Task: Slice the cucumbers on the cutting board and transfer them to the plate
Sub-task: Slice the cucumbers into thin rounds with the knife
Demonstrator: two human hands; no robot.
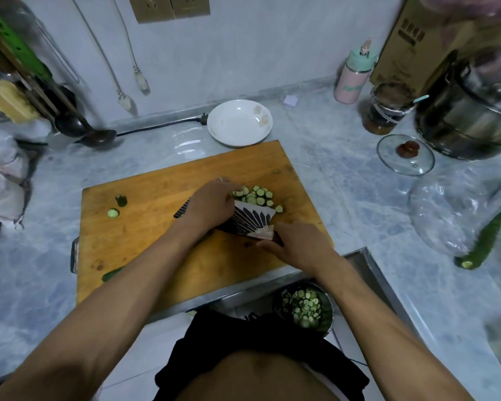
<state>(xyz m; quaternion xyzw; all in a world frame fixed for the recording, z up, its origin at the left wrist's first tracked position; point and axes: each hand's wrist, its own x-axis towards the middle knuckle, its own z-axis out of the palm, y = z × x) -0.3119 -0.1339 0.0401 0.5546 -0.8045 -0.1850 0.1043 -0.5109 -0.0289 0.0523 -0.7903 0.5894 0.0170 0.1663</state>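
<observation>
Patterned knife point(248, 222) partly hidden beneath left hand point(210, 202)

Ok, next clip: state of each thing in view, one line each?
Left hand: curled over slices and knife blade.
Right hand: grips the knife handle.
Knife: blade flat on cutting board.
Cucumber slices: piled by blade.
Plate: empty.
Metal bowl: holds slices.
Glass lid: off, on counter.

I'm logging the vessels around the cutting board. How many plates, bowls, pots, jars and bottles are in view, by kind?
White plate, behind the board: 1
Metal bowl holding cucumber slices, below the counter edge: 1
Steel pot, far right: 1
Dark jar beside the pot: 1
Pink bottle against the wall: 1
Total: 5
</observation>
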